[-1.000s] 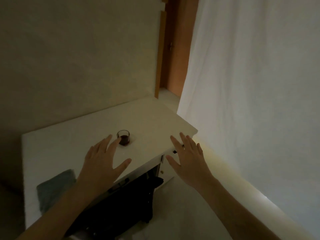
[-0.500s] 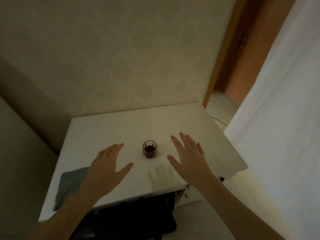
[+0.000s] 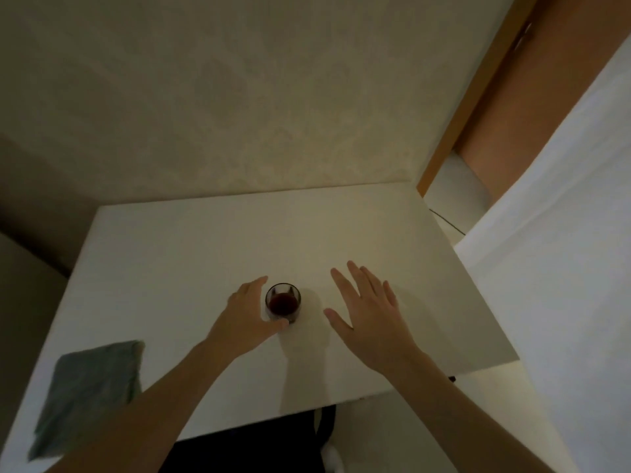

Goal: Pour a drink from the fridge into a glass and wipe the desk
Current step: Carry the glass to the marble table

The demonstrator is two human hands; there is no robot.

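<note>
Centrally, the left hand point(image 3: 246, 319) cups a small clear glass of dark red drink point(image 3: 283, 303), thumb touching its base, fingers not closed. Just beside, the right hand point(image 3: 368, 312) hovers flat, fingers spread. On the white desk point(image 3: 205, 240), a grey-green folded cloth point(image 3: 89, 382) lies near the front-left edge.

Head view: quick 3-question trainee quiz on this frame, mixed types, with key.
1. True or false: the glass is empty.
2. Which hand is at the glass? A) left hand B) right hand
3. Fill in: the folded cloth lies near the desk's front-____ corner.

Key: 1 false, it holds dark drink. 2 A, thumb and fingers either side of it. 3 left.
</note>
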